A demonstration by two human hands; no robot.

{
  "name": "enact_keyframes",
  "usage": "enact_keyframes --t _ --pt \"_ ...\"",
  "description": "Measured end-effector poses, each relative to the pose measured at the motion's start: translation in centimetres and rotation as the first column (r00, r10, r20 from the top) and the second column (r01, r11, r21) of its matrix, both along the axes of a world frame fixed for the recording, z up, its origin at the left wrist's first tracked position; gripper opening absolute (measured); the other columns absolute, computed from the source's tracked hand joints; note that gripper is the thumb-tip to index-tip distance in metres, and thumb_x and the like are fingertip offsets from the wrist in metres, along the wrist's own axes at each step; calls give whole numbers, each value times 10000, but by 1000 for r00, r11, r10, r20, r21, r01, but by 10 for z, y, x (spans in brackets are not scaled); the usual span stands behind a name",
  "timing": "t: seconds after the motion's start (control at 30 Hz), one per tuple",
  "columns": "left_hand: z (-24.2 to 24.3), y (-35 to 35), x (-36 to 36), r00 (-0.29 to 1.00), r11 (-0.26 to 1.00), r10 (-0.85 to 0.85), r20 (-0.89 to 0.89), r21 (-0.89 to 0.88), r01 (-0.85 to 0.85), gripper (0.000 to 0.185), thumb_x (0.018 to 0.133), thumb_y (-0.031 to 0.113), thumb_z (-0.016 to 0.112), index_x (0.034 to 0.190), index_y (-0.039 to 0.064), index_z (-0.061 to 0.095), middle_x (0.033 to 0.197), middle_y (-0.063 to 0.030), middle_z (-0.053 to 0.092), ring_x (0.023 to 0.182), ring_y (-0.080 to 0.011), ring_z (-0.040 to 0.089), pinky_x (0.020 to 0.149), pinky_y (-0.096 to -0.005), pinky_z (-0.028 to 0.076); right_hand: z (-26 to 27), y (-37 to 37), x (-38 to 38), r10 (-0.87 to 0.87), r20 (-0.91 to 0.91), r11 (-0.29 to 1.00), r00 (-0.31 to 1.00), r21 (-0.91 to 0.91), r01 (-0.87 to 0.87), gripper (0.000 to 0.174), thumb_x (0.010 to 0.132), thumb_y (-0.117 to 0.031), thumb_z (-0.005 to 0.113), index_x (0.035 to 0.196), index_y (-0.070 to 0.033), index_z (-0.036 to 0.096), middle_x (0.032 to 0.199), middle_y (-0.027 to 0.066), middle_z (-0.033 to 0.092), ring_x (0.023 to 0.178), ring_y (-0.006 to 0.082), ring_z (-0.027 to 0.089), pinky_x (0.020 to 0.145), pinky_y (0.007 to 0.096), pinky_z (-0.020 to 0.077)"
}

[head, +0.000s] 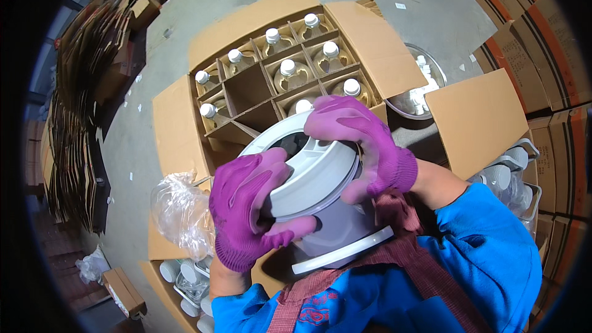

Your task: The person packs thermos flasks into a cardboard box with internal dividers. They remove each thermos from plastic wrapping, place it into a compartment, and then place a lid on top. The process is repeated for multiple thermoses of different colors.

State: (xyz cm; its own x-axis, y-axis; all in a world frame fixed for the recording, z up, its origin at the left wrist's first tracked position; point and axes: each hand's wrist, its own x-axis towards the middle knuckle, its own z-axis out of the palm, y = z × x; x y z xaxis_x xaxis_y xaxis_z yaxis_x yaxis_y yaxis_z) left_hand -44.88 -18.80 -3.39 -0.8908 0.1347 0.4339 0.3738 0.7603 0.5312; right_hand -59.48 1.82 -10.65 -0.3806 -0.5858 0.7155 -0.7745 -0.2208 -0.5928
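A grey plastic container (333,229) with a light ring-shaped lid or rim (300,180) is held tilted close to my body. My left hand (254,208), in a purple glove, grips the left side of the rim. Gloved the same way, my right hand (360,148) grips its right side, fingers curled over the edge. The dark opening shows inside the ring. Just beyond stands an open cardboard carton (259,9) with cardboard dividers. Clear bottles (290,76) with white caps fill several of its cells; one cell near the middle holds no bottle. The container hides the carton's near part.
Right of the carton, a round metal basin (418,101) holds white caps. Crumpled clear plastic (182,212) lies at the left, above a box of white plastic parts (189,273). Flattened cardboard (88,115) is stacked far left; closed cartons (545,51) are piled at right.
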Motion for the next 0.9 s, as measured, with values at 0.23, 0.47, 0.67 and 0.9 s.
enact_keyframes --t 0.23,0.47,0.67,0.9 --pt "7 23 27 998 998 60 -11 -2 -60 678 679 402 868 1218 68 625 1212 -107 677 1112 -341 607 940 -450 454 -11 -5 34 -6 227 981 974 -185 49 720 864 -643 643 1225 -21 610 1098 193 642 1063 375 621 946 440 488" --pt "-7 19 39 990 994 103 -101 43 -99 636 699 373 861 1199 56 630 1178 -112 675 1055 -325 614 939 -415 439 33 -9 81 -300 -38 954 953 -27 299 319 914 -256 634 1155 -48 622 1138 164 622 1094 383 578 1018 477 423" --pt "-7 24 45 979 990 143 -145 3 -144 555 751 294 819 1212 35 652 1199 -131 675 1118 -322 607 971 -413 473 35 -15 86 -337 4 934 942 -124 334 160 892 -71 596 1043 -55 645 1005 128 658 992 352 616 909 438 472" --pt "-29 25 38 910 949 295 -292 197 -245 323 824 292 754 1047 64 701 1020 -111 708 974 -319 642 920 -400 441 28 -21 80 -203 140 964 969 -147 223 270 1023 -203 508 1096 -7 679 1087 156 696 1094 302 642 966 393 484"
